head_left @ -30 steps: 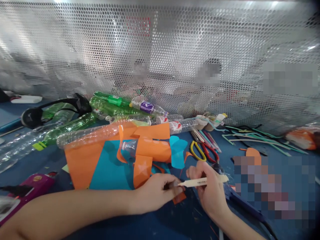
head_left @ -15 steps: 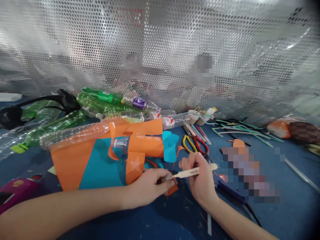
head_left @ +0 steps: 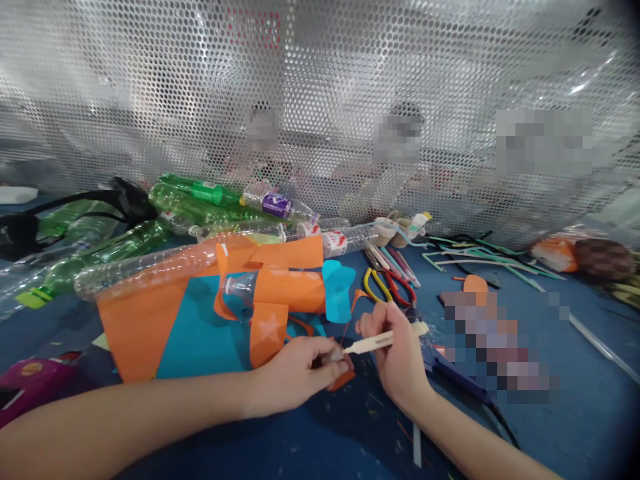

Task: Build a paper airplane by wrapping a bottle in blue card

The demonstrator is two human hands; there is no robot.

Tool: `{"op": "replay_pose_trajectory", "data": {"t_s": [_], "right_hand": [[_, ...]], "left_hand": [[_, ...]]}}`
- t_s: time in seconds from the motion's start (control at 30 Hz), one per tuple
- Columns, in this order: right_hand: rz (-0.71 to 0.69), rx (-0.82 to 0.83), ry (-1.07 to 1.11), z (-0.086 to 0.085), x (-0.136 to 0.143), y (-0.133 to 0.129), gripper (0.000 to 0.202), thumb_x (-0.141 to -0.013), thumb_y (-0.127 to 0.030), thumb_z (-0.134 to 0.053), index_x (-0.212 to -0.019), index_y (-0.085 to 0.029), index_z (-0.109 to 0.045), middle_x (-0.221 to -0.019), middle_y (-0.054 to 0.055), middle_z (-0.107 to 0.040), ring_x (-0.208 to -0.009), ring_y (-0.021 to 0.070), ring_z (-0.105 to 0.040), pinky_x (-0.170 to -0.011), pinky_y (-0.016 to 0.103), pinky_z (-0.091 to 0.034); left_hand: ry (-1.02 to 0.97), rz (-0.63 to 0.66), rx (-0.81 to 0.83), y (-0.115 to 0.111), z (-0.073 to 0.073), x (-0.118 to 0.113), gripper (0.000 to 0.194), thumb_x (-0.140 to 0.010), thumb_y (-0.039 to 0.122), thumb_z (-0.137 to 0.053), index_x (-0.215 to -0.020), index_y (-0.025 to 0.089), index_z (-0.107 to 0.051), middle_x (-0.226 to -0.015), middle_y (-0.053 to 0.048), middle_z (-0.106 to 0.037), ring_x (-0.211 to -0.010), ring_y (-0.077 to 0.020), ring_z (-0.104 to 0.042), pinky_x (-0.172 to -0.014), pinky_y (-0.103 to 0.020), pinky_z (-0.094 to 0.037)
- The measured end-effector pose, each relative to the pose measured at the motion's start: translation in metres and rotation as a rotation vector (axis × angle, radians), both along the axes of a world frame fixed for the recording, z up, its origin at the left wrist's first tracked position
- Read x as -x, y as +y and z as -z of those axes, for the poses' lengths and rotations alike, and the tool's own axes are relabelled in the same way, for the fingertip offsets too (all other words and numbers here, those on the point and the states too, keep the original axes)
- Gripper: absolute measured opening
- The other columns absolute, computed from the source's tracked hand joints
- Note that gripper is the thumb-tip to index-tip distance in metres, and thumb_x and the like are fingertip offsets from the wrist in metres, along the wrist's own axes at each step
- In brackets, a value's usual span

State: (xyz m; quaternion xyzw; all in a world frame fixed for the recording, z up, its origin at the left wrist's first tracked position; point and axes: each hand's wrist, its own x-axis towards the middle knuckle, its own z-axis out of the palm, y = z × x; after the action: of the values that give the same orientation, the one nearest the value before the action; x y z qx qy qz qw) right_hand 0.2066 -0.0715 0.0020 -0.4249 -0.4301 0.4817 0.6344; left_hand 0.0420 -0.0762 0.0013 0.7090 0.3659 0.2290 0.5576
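Note:
My right hand [head_left: 397, 357] is closed around a cream-coloured marker pen [head_left: 373, 343], its tip pointing left. The tip meets or nearly meets a small greyish, see-through piece [head_left: 334, 355] pinched in the fingers of my left hand [head_left: 300, 373]; its kind is hard to tell. A bit of orange paper [head_left: 344, 377] shows beneath those fingers. Just beyond my left hand lies a plastic bottle wrapped in orange paper [head_left: 290, 290], with orange fins and a blue paper piece [head_left: 339, 291] at its right end.
Orange and blue paper sheets [head_left: 200, 333] lie under the wrapped bottle. Several plastic bottles [head_left: 120, 250] are piled behind. Scissors [head_left: 377, 285], pens [head_left: 400, 263] and a blue glue gun [head_left: 457, 377] are near my right hand. A perforated silvery screen [head_left: 320, 80] stands behind.
The view has shifted slightly, so things sit a little further left. Both hands keep the same grip, and the pen tip stays at the small piece.

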Motion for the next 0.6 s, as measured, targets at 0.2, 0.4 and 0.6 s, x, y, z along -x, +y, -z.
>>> {"op": "replay_pose_trajectory", "data": {"t_s": [0.2, 0.4, 0.6], "right_hand": [[-0.096, 0.041, -0.241, -0.004, 0.003, -0.003, 0.049, -0.086, -0.051, -0.053, -0.048, -0.022, -0.04, -0.043, -0.006, -0.032, -0.041, 0.0105, -0.029, -0.042, 0.026, -0.022], [-0.191, 0.132, -0.393, -0.012, 0.007, -0.005, 0.04, -0.086, -0.045, -0.042, -0.052, -0.024, -0.042, -0.031, -0.008, -0.03, -0.032, 0.0105, -0.03, -0.038, 0.024, -0.028], [-0.318, 0.198, -0.383, -0.013, 0.009, -0.004, 0.034, -0.087, -0.036, -0.035, -0.056, -0.024, -0.041, -0.032, -0.009, -0.028, -0.034, 0.0101, -0.028, -0.04, 0.022, -0.029]], "left_hand": [[0.044, 0.036, -0.053, -0.002, -0.003, 0.001, 0.025, -0.089, 0.031, -0.05, -0.069, 0.016, -0.052, -0.061, 0.005, -0.04, -0.055, -0.0093, -0.037, -0.052, -0.023, -0.028], [0.07, 0.024, -0.089, -0.003, 0.0, 0.002, 0.023, -0.092, 0.027, -0.043, -0.082, 0.015, -0.059, -0.065, 0.003, -0.042, -0.059, -0.0108, -0.039, -0.054, -0.023, -0.032], [0.04, 0.048, -0.143, -0.009, -0.001, 0.003, 0.027, -0.097, 0.032, -0.038, -0.092, 0.016, -0.059, -0.08, -0.001, -0.056, -0.07, -0.0132, -0.051, -0.065, -0.024, -0.041]]}}
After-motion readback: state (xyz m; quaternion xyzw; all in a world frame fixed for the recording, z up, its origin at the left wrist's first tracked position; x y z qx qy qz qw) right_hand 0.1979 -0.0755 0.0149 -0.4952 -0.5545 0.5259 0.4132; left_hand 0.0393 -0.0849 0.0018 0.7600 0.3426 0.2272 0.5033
